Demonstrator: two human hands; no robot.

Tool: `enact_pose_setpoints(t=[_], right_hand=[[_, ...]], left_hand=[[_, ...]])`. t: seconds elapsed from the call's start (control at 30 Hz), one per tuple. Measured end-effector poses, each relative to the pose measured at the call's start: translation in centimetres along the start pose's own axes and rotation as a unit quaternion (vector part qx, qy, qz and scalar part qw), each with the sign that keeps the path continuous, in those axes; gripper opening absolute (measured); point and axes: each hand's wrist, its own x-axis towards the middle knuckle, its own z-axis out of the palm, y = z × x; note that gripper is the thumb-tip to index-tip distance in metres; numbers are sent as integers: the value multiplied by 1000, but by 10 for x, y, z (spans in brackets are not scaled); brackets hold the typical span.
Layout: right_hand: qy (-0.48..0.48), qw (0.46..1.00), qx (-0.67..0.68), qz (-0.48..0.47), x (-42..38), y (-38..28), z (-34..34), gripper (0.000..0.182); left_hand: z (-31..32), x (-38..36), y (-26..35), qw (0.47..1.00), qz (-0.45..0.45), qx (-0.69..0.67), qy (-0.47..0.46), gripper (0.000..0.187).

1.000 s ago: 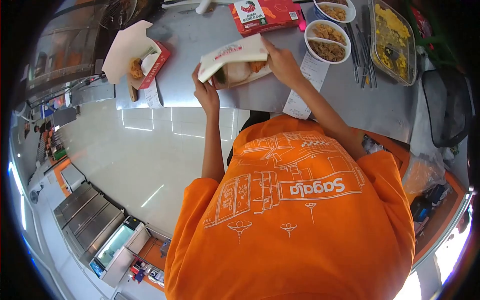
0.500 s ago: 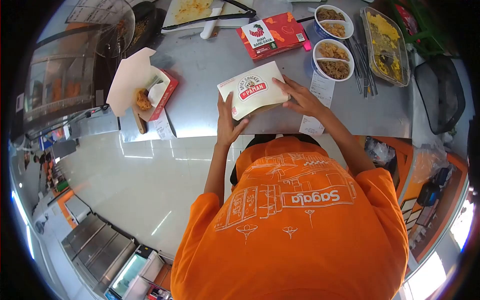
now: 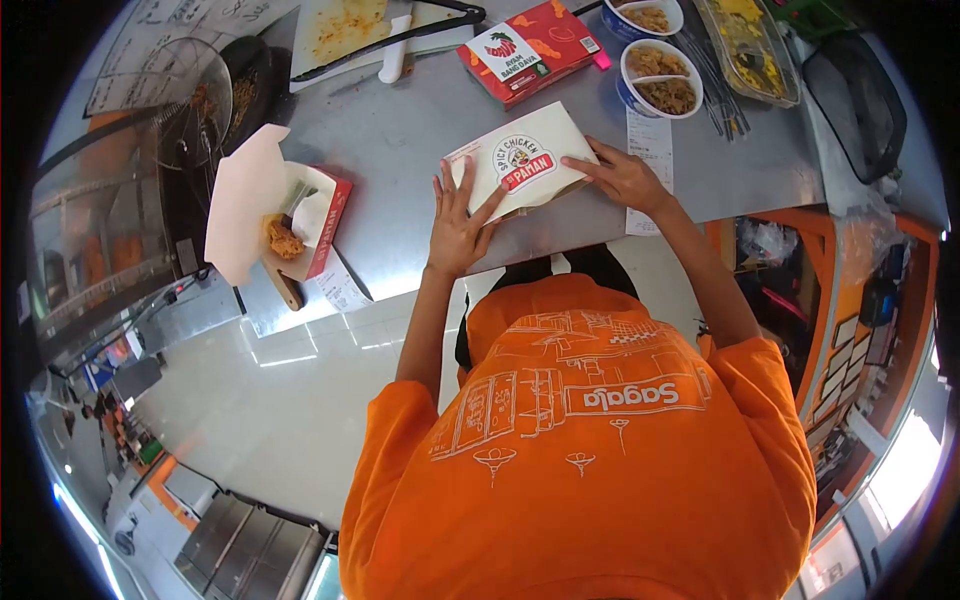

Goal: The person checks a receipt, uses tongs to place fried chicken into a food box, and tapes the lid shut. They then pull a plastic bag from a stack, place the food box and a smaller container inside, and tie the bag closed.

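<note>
A white takeaway box (image 3: 530,150) printed "Spicy Chicken Si Paman" lies on the steel counter in front of me, its lid down. My left hand (image 3: 462,222) grips its left front corner, some fingers spread over the lid and the thumb low by the front edge. At the right end my right hand (image 3: 628,180) holds the box, with fingertips on the lid. The underside of the box is hidden. Off to the left, an open red-and-white box (image 3: 325,225) contains a piece of fried chicken (image 3: 283,238) and a white wrapped item (image 3: 312,215).
Behind the white box sits a closed red box (image 3: 545,65). Divided bowls (image 3: 662,80) of food and a plastic tray (image 3: 750,60) with yellow food are at the right. Tongs (image 3: 400,40) lie across a cutting board (image 3: 330,35). Receipts (image 3: 650,165) hang over the counter's front edge.
The front of the lid has come down, narrowing the gap below it. My left hand has shifted its fingers onto the lid. The view has turned slightly.
</note>
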Motion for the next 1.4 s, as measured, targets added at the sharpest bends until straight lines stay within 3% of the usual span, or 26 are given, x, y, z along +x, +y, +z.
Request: enact_pose_setpoints(t=[0.1,0.23,0.37,0.47,0.57,0.67,0.7,0.73,0.77,0.83,0.93,1.03,1.13,1.23,1.33,1.4], right_hand=[[14,999,-39,-15,-4,-3,-1,43],[44,998,-33,-16,-7,-6,-1,43],[84,993,-48,-61,-7,-9,-6,42],[27,992,-113,-47,-6,-15,-10,40],[75,988,-106,-79,5,-20,-18,33],[123,985,-119,28,49,-6,-34,26],[216,965,6,147,86,1,-46,24],[301,907,134,262,134,18,-57,23],[272,807,388,353,174,47,-67,14],[434,506,619,415,259,88,-68,16],[516,289,628,506,322,144,-55,20],[512,269,626,524,355,170,-39,16],[580,234,579,523,369,177,-30,10],[659,363,470,462,376,183,4,8],[713,585,141,360,378,190,48,12],[638,599,150,460,366,174,50,11]], left_hand=[[-3,9,-15,997,63,-34,-12,51],[-2,21,-15,983,168,28,-65,40],[18,19,-7,985,165,-8,47,34],[38,22,0,977,146,19,151,31],[35,24,11,981,106,9,162,25],[43,21,22,982,46,-24,180,20],[49,20,27,983,26,-24,180,19],[54,18,32,984,5,-22,176,18],[57,17,38,985,-15,-18,172,17],[59,24,50,982,-31,-4,186,16],[66,15,45,984,-27,0,175,15],[64,19,49,980,-44,-11,192,15],[59,22,49,984,-31,-11,174,16],[50,19,44,994,9,-13,104,22],[45,18,38,998,36,4,44,23],[51,10,36,998,34,9,45,22]])
